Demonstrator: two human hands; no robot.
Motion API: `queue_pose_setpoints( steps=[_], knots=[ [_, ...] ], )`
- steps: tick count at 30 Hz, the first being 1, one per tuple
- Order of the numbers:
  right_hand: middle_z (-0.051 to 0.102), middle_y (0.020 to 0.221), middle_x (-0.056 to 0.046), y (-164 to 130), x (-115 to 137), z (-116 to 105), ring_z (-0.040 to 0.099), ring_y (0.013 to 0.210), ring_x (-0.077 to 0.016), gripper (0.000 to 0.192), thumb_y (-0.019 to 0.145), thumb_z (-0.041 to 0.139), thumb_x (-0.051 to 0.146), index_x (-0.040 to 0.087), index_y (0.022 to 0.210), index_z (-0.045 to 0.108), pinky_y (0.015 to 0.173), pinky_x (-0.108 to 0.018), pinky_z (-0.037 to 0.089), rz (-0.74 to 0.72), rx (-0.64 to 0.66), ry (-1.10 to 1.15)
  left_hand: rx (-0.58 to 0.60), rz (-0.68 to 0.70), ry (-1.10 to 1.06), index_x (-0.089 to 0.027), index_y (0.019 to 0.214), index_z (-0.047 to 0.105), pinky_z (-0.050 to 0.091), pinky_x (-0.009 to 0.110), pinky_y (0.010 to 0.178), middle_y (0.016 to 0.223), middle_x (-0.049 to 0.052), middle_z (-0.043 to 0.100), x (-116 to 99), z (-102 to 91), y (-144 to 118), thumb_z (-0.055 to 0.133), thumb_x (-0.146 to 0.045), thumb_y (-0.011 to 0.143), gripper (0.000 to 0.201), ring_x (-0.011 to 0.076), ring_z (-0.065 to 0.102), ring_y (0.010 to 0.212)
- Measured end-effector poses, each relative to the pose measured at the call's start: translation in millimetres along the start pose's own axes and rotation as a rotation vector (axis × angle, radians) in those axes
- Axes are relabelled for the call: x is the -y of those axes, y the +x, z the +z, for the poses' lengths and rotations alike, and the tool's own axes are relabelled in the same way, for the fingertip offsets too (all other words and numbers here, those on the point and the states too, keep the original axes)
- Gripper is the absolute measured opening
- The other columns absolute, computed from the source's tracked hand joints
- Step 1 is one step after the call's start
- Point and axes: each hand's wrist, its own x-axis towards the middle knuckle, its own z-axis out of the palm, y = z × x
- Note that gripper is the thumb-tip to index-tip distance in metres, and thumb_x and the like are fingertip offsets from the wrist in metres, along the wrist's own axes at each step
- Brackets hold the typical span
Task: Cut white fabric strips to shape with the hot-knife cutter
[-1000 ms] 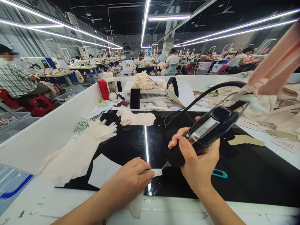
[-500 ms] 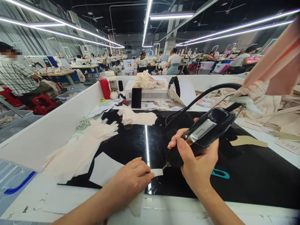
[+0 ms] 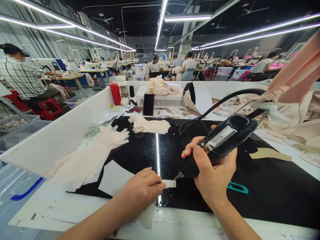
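No writing can be read anywhere. The sign (image 3: pixel 187 47) on the far pillar and the paper label (image 3: pixel 310 159) at the tabletop's right edge both carry marks (too small and blurred to make out), and the tool (image 3: pixel 218 141) shows no legible brand.

Black worktop (image 3: pixel 275 193) bearing teal snips (image 3: pixel 238 188), pale cut fabric pieces (image 3: pixel 85 160), folded stack (image 3: pixel 150 126), red bottle (image 3: pixel 116 94), upright phone (image 3: pixel 148 104).

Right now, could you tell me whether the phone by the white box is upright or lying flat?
Upright: the phone stands on its lower edge, leaning against the white box.
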Motion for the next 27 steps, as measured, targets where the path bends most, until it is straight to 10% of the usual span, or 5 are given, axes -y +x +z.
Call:
queue_pose_setpoints(
  steps=[27],
  knots=[
    [0.069, 0.086, 0.006, -4.9, -5.2, 1.2, 0.065, 0.062, -0.0126, 0.034, 0.088, 0.079, 0.019, 0.029, 0.109, 0.055, 0.06, -0.029, 0.058, 0.01, 0.051, 0.045, -0.024, 0.0, -0.001, -0.017, 0.111, 0.068, 0.059, 0.037, 0.1, 0.095, 0.004, 0.069, -1.4, 1.3, 0.3, 0.051, -0.009, 0.106, 0.02, 0.0164, 0.067, 0.09]
  ],
)
